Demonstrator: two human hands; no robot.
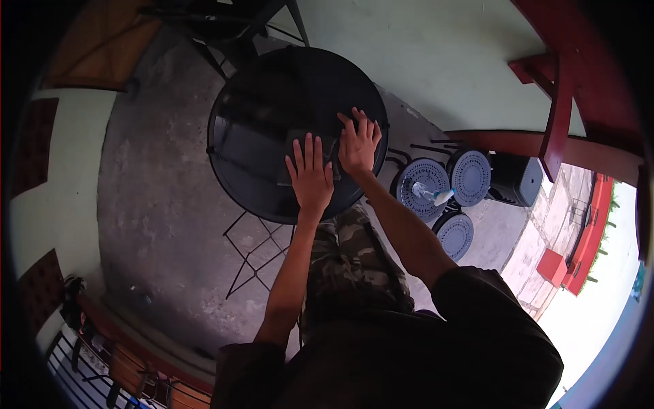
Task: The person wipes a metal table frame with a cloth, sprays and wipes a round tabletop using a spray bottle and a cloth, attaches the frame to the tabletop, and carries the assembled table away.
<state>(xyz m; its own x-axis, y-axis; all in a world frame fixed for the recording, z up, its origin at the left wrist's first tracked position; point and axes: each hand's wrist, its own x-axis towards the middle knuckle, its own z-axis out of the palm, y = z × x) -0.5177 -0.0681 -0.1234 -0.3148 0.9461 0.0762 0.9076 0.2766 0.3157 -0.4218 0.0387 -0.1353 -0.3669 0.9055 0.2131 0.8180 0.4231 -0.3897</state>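
In the head view, a round black table (255, 129) stands in front of me. A dark, flat, square piece (289, 153), perhaps a folded cloth, lies on it, partly covered by my hands. My left hand (311, 176) rests flat on this piece with its fingers stretched out and slightly apart. Just to the right and a little farther forward is my right hand (358, 146), by the right side of the dark piece. Its fingers are spread and gently bent, and I see nothing held in them. What lies under the right palm is hidden.
Several round stools with perforated seats (470, 177) stand to the right. A clear bottle with a white and blue top (430, 195) lies on one. A black box-shaped thing (518, 178) is beyond them. A dark chair (211, 27) stands behind the table, near the pale wall (409, 54).
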